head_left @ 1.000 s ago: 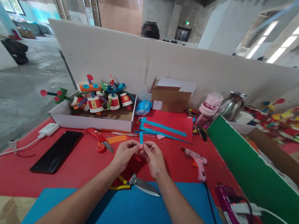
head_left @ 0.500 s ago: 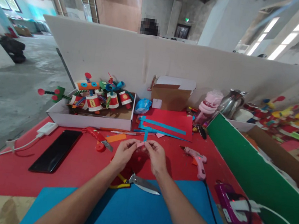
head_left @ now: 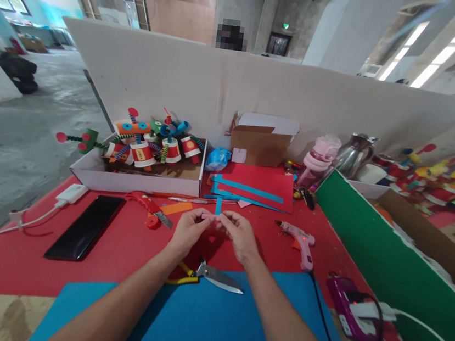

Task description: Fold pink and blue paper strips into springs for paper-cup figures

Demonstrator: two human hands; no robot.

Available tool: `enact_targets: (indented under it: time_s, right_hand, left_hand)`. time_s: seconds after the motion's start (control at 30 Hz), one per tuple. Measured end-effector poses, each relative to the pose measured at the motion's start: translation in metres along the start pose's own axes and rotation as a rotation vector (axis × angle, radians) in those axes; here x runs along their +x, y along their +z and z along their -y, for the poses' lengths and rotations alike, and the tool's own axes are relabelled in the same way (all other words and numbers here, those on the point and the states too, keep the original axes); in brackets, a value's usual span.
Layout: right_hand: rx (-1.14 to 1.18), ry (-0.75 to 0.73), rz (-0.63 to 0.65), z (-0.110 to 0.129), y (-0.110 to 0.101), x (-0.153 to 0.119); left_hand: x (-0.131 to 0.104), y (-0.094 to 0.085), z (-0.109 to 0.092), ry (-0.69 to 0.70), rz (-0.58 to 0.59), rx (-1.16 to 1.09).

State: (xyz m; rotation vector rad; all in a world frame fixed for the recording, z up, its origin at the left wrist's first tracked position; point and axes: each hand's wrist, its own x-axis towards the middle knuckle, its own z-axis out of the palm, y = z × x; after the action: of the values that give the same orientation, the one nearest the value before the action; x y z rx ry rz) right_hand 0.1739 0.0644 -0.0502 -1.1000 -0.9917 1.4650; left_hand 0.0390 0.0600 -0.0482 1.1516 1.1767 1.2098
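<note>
My left hand (head_left: pixel 190 230) and my right hand (head_left: pixel 239 235) meet over the red table, fingertips pinched close together. Between them they hold a small pink paper strip (head_left: pixel 207 216) with a short blue paper strip (head_left: pixel 219 205) standing up from it. Whether the two strips are joined is hidden by my fingers. Just below my hands, yellow-handled scissors (head_left: pixel 214 277) lie on a blue sheet (head_left: pixel 196 321). Left of my hands is a red utility knife (head_left: pixel 151 211) with its blade out, beside an orange paper piece (head_left: pixel 177 207).
A pink glue gun (head_left: pixel 300 239) lies on the right, its cord running past a purple power strip (head_left: pixel 349 310). A black phone (head_left: pixel 84 227) lies left. Behind stand a box (head_left: pixel 138 184) of paper-cup figures and a pink bottle (head_left: pixel 318 159). A green-sided box (head_left: pixel 373 266) borders the right.
The pink strip has turned and now shows nearly edge-on between my fingers. The blue strip has shifted slightly left. Both hands keep their pinch.
</note>
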Motion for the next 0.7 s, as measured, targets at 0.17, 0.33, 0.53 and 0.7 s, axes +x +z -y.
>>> enact_targets:
  time_s: [0.17, 0.33, 0.53, 0.7]
  right_hand:
    - [-0.126, -0.023, 0.012, 0.002, -0.004, 0.001]
    - [-0.045, 0.080, 0.029, -0.004, 0.000, 0.001]
    - [-0.066, 0.013, -0.048, -0.008, 0.005, 0.000]
    - [-0.125, -0.072, -0.017, -0.011, 0.005, -0.001]
  left_hand:
    - [0.000, 0.001, 0.001, 0.023, 0.023, 0.040]
    - [0.002, -0.002, 0.006, 0.046, 0.000, 0.012]
    - [0.003, -0.002, 0.003, 0.053, -0.040, -0.082]
    - [0.001, 0.001, -0.003, 0.014, 0.000, -0.081]
